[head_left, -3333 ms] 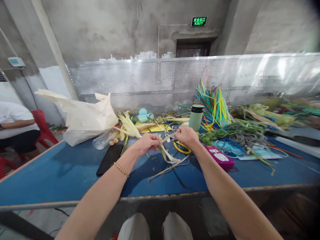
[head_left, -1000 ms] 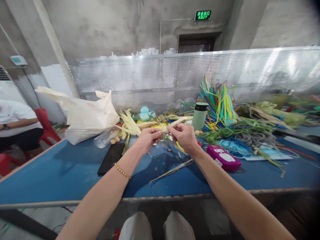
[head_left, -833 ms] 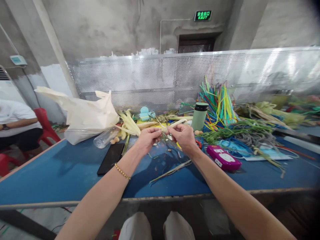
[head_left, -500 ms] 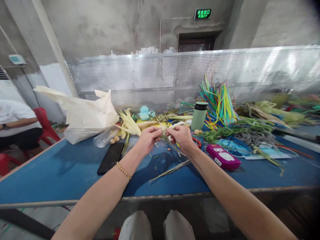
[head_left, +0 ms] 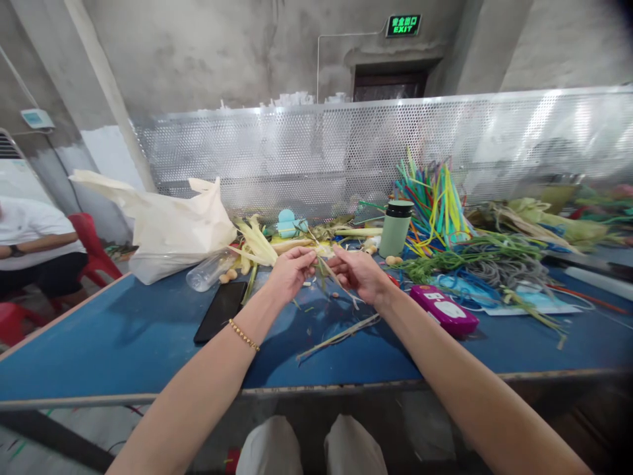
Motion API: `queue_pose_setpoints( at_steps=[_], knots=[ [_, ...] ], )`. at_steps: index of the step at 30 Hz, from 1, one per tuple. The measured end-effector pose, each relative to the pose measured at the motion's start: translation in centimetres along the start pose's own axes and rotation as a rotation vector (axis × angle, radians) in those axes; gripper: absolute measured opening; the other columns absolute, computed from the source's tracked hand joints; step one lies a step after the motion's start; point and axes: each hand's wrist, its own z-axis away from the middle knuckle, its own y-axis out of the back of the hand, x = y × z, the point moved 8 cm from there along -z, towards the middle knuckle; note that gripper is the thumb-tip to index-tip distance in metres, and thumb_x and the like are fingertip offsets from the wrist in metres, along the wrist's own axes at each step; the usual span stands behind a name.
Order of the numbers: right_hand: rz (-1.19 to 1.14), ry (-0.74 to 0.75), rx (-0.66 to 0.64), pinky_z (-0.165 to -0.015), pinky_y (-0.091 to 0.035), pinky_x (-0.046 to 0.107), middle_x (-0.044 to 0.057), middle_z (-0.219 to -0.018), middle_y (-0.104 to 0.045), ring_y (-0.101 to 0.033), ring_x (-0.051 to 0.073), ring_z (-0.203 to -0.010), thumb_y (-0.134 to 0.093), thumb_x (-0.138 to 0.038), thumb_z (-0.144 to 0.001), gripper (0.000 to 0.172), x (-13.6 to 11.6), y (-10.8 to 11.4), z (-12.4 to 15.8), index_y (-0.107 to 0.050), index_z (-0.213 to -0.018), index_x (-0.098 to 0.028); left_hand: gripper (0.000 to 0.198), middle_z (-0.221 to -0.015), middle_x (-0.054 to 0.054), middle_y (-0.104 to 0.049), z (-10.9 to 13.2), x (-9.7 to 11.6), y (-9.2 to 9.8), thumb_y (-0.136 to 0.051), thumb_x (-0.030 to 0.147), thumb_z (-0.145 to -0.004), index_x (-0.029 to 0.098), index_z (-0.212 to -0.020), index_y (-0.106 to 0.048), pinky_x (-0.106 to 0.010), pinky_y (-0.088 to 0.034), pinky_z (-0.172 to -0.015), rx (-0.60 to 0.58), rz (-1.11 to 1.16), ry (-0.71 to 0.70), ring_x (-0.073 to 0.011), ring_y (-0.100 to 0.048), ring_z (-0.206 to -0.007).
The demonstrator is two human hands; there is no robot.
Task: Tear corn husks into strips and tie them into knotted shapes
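Over the middle of the blue table, my left hand (head_left: pixel 293 274) pinches thin pale plant strips (head_left: pixel 330 272) between thumb and fingertips. Their loose ends slant down to the right, passing close to my right hand (head_left: pixel 364 272). That hand is partly curled, its thumb and fingers apart beside the strips; whether a fingertip touches them I cannot tell. Behind the hands lie pale husks (head_left: pixel 258 243) and leafy scraps. More long dry strips (head_left: pixel 339 338) rest on the table below my hands.
Left are a white plastic bag (head_left: pixel 178 221), a clear bottle (head_left: pixel 202 274) and a black phone (head_left: pixel 221 313). Right are a green cup (head_left: pixel 396 229), a purple box (head_left: pixel 444 310), colourful strips (head_left: pixel 435 204) and green stems (head_left: pixel 475 256). A seated person (head_left: pixel 37 244) is far left.
My right hand's fingers have spread from a pinch, and the pale piece near them no longer shows there. The strips now slant visibly from my left hand's fingertips.
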Motion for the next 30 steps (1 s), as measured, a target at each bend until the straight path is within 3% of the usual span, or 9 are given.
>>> queue_pose_setpoints(
  at_steps=[3,8,15,21,26,30],
  knots=[
    [-0.089,-0.121,-0.087,-0.031,-0.027,0.018,0.001,-0.054,-0.062,-0.035,0.005,-0.036,-0.078,-0.050,-0.071,0.038,1.1,-0.5,0.1,-0.061,-0.067,-0.016,0.028,-0.063,0.001,-0.062,-0.1,0.3,0.1,-0.088,0.017,-0.057,0.012,-0.073,-0.066,-0.021,-0.041,-0.056,-0.011,-0.017,-0.027,-0.0071,-0.054,-0.056],
    [-0.064,-0.106,-0.137,-0.036,-0.034,0.022,-0.004,-0.048,-0.054,-0.039,0.008,-0.037,-0.083,-0.042,-0.063,0.033,1.4,-0.8,0.1,-0.062,-0.065,-0.017,0.028,-0.063,-0.001,-0.063,-0.1,0.2,0.0,-0.087,0.021,-0.058,0.011,-0.072,-0.066,-0.023,-0.039,-0.055,-0.015,-0.069,-0.050,-0.0067,-0.051,-0.052],
    [0.315,0.281,0.008,-0.049,-0.042,0.023,0.001,-0.058,-0.064,-0.053,0.010,-0.051,-0.071,-0.033,-0.071,0.020,-2.5,-0.9,0.8,-0.066,-0.067,-0.014,0.020,-0.060,-0.002,-0.062,0.0,0.7,0.4,-0.083,0.020,-0.061,0.010,-0.068,-0.067,-0.023,-0.032,-0.051,0.043,-0.125,-0.087,-0.0070,-0.049,-0.051],
    [0.259,0.281,-0.024,-0.047,-0.045,0.023,0.001,-0.062,-0.066,-0.055,0.010,-0.047,-0.070,-0.035,-0.072,0.021,-2.8,-1.6,1.4,-0.063,-0.076,-0.016,0.017,-0.060,-0.002,-0.061,0.1,1.1,0.6,-0.081,0.016,-0.060,0.010,-0.066,-0.066,-0.022,-0.035,-0.052,0.092,-0.067,-0.080,-0.0080,-0.050,-0.053],
    [0.293,0.410,0.044,-0.048,-0.045,0.024,0.000,-0.062,-0.068,-0.055,0.011,-0.047,-0.066,-0.032,-0.075,0.020,-3.6,-0.8,1.5,-0.065,-0.089,-0.018,0.014,-0.059,-0.002,-0.061,0.0,1.2,1.0,-0.079,0.016,-0.062,0.011,-0.066,-0.067,-0.022,-0.030,-0.049,0.117,-0.107,-0.083,-0.0071,-0.047,-0.049],
    [0.353,0.409,-0.030,-0.051,-0.047,0.025,0.002,-0.065,-0.071,-0.057,0.012,-0.050,-0.063,-0.028,-0.076,0.017,-4.1,-0.6,1.7,-0.071,-0.085,-0.017,0.015,-0.060,-0.002,-0.061,-0.1,1.1,0.9,-0.079,0.021,-0.063,0.011,-0.068,-0.069,-0.023,-0.028,-0.048,0.082,-0.173,-0.095,-0.0066,-0.045,-0.048]
  ],
)
